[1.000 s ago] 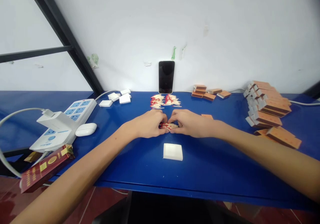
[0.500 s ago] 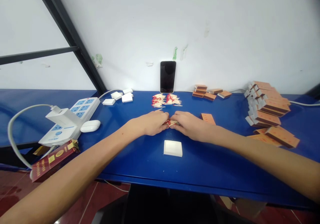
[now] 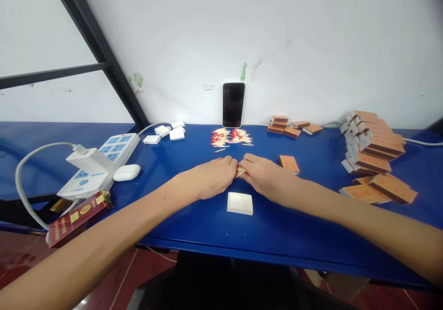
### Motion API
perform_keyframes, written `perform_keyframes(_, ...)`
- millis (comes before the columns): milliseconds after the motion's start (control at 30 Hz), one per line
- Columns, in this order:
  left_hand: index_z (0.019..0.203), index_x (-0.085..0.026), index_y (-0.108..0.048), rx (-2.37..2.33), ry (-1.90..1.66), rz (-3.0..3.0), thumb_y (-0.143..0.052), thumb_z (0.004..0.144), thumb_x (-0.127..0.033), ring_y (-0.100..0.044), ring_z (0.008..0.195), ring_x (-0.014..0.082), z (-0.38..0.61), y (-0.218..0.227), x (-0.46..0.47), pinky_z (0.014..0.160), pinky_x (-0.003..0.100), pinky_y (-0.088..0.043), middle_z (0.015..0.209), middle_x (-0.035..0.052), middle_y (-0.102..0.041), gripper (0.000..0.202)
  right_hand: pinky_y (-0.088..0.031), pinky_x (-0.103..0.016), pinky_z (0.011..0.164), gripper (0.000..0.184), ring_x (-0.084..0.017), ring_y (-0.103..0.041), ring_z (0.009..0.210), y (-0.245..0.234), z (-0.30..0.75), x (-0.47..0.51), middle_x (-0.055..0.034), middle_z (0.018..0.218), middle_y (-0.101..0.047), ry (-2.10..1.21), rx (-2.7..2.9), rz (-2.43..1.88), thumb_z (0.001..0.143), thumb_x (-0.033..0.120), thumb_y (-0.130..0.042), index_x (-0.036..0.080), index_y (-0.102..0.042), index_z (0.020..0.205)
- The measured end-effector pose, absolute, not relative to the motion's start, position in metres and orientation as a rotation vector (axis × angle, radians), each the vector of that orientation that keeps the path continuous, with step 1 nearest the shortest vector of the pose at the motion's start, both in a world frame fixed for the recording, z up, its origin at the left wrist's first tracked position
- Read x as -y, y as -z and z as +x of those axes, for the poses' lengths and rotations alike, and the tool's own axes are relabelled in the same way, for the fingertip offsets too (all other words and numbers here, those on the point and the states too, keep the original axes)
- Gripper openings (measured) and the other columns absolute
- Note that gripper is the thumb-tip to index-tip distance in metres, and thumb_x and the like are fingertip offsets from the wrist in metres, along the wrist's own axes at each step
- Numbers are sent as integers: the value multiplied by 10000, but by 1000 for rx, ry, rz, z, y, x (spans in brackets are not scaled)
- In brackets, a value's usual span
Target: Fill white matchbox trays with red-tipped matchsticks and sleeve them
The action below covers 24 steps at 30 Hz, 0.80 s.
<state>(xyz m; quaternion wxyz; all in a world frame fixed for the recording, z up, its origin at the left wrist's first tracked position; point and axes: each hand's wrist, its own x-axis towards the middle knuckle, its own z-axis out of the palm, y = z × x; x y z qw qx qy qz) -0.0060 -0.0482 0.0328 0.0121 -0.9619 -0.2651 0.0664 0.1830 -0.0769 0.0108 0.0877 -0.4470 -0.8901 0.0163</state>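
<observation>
Between my two hands is a bunch of matches (image 3: 240, 171), partly hidden by the fingers. My left hand (image 3: 218, 176) is closed on its left side, and my right hand (image 3: 260, 177) grips it from the right. Just in front of the hands, nearer to me, lies a white matchbox tray (image 3: 240, 203). Beyond them are two piles of red-tipped matches, a left pile (image 3: 220, 137) and a right pile (image 3: 240, 136). One loose match (image 3: 221, 149) lies near the left pile. An orange matchbox sleeve (image 3: 289, 164) rests behind my right forearm.
A phone (image 3: 233, 104) leans on the wall. White trays (image 3: 177, 134) lie at the back left; several orange matchboxes (image 3: 291, 132) sit at the back right. A large matchbox stack (image 3: 375, 139) stands far right. Left are a power strip (image 3: 119, 147), white case (image 3: 126, 172) and red box (image 3: 79, 217).
Both hands, still closed on the bunch, have come slightly nearer the white tray. Less of the matches shows between the fingers. The view has shifted a little.
</observation>
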Motion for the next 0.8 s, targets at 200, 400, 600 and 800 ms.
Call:
perform_keyframes(200, 985, -116, -577, 870, -217, -3259, -405, 974, -161, -593, 828, 209, -14, -51, 85, 775, 346, -480, 1006, 113, -601, 179, -449, -300, 672, 192, -170, -571, 754, -29, 186, 117, -54, 879, -585, -394, 2633, -1277, 985, 207, -452, 168, -578, 845)
perform_keyframes(400, 914, -147, -627, 1119, 77, -3392, -529, 954, -250, -608, 823, 190, -18, -40, 88, 716, 298, -472, 924, 67, -633, 148, -465, -325, 680, 275, -185, -589, 759, -15, 189, 119, -61, 900, -596, -608, 2610, -1308, 1000, 343, -426, 182, -609, 873)
perform_keyframes(600, 1060, -197, -660, 1272, 461, -3437, -666, 882, -316, -578, 721, 136, -29, -29, 85, 656, 256, -460, 901, 20, -628, 214, -454, -301, 664, 233, -191, -606, 787, -24, 189, 115, -60, 881, -625, -666, 2604, -1343, 961, 348, -498, 197, -640, 853)
perform_keyframes(800, 1087, -221, -682, 1347, 606, -3539, -670, 875, -414, -564, 754, 116, -39, -20, 82, 657, 236, -476, 1068, 44, -615, 287, -439, -272, 646, 99, -178, -617, 766, -33, 187, 115, -46, 898, -674, -650, 2485, -1462, 873, 258, -620, 205, -683, 927)
